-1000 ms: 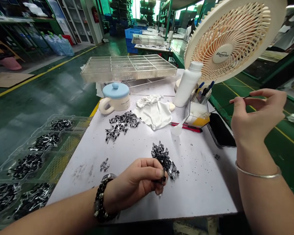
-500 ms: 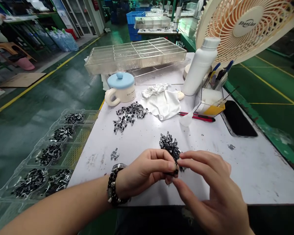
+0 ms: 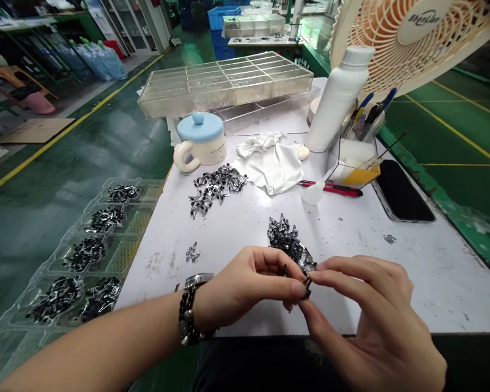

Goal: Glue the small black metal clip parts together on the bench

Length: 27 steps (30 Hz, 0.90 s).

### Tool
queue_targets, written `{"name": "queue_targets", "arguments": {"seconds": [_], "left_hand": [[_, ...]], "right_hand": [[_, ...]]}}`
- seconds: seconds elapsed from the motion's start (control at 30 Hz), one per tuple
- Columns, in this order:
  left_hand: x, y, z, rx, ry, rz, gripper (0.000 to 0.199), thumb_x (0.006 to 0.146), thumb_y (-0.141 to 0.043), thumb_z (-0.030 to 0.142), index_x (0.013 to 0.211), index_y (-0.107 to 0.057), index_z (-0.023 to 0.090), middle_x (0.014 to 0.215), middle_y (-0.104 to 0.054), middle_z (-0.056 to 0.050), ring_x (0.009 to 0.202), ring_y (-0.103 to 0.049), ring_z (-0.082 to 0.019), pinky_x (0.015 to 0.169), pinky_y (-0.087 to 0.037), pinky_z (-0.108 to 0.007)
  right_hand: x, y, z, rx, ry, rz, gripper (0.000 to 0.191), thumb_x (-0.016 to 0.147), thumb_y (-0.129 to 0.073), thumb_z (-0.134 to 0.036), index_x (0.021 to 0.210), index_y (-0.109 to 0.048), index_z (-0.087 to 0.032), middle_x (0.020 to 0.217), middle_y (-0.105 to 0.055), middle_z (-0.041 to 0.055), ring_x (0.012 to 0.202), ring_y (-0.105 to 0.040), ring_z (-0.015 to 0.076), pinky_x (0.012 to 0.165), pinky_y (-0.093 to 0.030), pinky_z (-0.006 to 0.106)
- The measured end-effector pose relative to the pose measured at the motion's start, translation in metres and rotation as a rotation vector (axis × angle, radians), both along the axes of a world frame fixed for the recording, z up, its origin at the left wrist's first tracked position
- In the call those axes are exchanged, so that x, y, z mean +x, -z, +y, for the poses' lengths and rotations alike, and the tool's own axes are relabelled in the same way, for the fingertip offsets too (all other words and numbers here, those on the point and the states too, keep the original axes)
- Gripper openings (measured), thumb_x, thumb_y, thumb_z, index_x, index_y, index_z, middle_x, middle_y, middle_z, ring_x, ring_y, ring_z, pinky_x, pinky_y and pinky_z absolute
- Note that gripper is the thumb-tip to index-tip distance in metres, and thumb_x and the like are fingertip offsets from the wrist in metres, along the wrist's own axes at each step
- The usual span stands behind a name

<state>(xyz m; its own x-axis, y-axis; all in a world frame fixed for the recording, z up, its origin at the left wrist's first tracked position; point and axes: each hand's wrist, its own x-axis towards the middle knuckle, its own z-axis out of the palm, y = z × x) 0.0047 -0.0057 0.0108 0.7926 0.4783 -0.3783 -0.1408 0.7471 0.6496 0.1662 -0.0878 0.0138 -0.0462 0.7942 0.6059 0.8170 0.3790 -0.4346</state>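
Observation:
My left hand (image 3: 257,283) is closed, thumb against fingers, around a small black part (image 3: 307,291) with a metal piece. A second dark piece shows between its fingers. My right hand (image 3: 375,310) has its thumb and forefinger closed on the outer end of the same part; the fingertips partly hide it. Just beyond the hands lies a pile of small black-and-silver parts (image 3: 285,235). Farther off, near the mug, is a looser pile of similar metal parts with black ends (image 3: 218,188). A few small silver pieces (image 3: 193,252) lie left of my hands.
Left of the table, a clear compartment tray (image 3: 126,239) holds heaps of the parts. Around the table stand a lidded mug (image 3: 204,147), white cloth (image 3: 271,166), white bottle (image 3: 338,103), pen holder (image 3: 353,163), phone (image 3: 404,190), red-black cutter (image 3: 343,189) and fan (image 3: 392,49).
Both hands have shifted slightly right, and the black part now shows more plainly between the fingertips. The view has tilted a little; the piles look much the same.

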Motion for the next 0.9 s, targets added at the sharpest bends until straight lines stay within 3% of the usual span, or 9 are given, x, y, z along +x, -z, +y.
{"name": "queue_targets", "arguments": {"seconds": [0.37, 0.57, 0.63, 0.7, 0.77, 0.9], "left_hand": [[-0.003, 0.004, 0.0, 0.095, -0.026, 0.044, 0.017, 0.069, -0.077, 0.019, 0.077, -0.064, 0.011, 0.073, -0.064, 0.0, 0.062, -0.059, -0.004, 0.063, -0.048, -0.015], [0.001, -0.001, -0.001, 0.126, -0.006, 0.145, 0.023, 0.066, -0.078, 0.023, 0.076, -0.063, 0.01, 0.071, -0.064, -0.001, 0.062, -0.058, -0.004, 0.064, -0.047, -0.016], [0.001, -0.006, 0.005, 0.326, 0.01, 0.244, 0.023, 0.07, -0.074, 0.027, 0.083, -0.065, 0.01, 0.077, -0.068, -0.004, 0.067, -0.061, -0.007, 0.066, -0.049, -0.018], [-0.004, -0.013, 0.019, 0.663, -0.019, 0.426, 0.024, 0.076, -0.066, 0.03, 0.092, -0.066, 0.012, 0.086, -0.071, -0.007, 0.075, -0.065, -0.011, 0.07, -0.053, -0.022], [-0.017, -0.02, 0.041, 0.896, -0.141, 0.63, 0.026, 0.079, -0.062, 0.031, 0.098, -0.065, 0.013, 0.092, -0.07, -0.008, 0.081, -0.064, -0.013, 0.075, -0.053, -0.026], [-0.057, -0.029, 0.083, 1.172, -0.383, 1.079, 0.01, 0.071, -0.065, 0.021, 0.076, -0.065, 0.013, 0.084, -0.064, -0.009, 0.085, -0.057, -0.019, 0.081, -0.046, -0.034]], "right_hand": [[-0.002, 0.004, -0.002, 0.048, 0.07, -0.06, 0.026, 0.074, -0.071, -0.02, 0.099, -0.064, -0.02, 0.093, -0.064, 0.0039, 0.089, -0.053, 0.0191, 0.077, -0.037, 0.037], [0.009, 0.01, -0.003, 0.073, 0.032, -0.148, 0.027, 0.078, -0.07, -0.025, 0.103, -0.063, -0.02, 0.096, -0.063, 0.0053, 0.091, -0.052, 0.0211, 0.079, -0.036, 0.037], [0.013, 0.012, 0.0, 0.05, 0.034, -0.127, 0.023, 0.081, -0.066, -0.026, 0.102, -0.062, -0.019, 0.096, -0.062, 0.0064, 0.091, -0.051, 0.0219, 0.08, -0.033, 0.037], [0.016, 0.016, 0.004, 0.005, 0.077, -0.076, 0.02, 0.083, -0.063, -0.029, 0.101, -0.061, -0.02, 0.097, -0.061, 0.0066, 0.091, -0.049, 0.0223, 0.079, -0.032, 0.037], [0.016, 0.021, 0.011, -0.044, 0.118, -0.046, 0.02, 0.084, -0.061, -0.034, 0.1, -0.061, -0.022, 0.098, -0.061, 0.0059, 0.09, -0.048, 0.0222, 0.076, -0.031, 0.035], [0.011, 0.038, 0.023, -0.096, 0.139, -0.117, 0.027, 0.086, -0.055, -0.046, 0.101, -0.061, -0.024, 0.1, -0.063, 0.0048, 0.091, -0.048, 0.0243, 0.075, -0.027, 0.036]]}}
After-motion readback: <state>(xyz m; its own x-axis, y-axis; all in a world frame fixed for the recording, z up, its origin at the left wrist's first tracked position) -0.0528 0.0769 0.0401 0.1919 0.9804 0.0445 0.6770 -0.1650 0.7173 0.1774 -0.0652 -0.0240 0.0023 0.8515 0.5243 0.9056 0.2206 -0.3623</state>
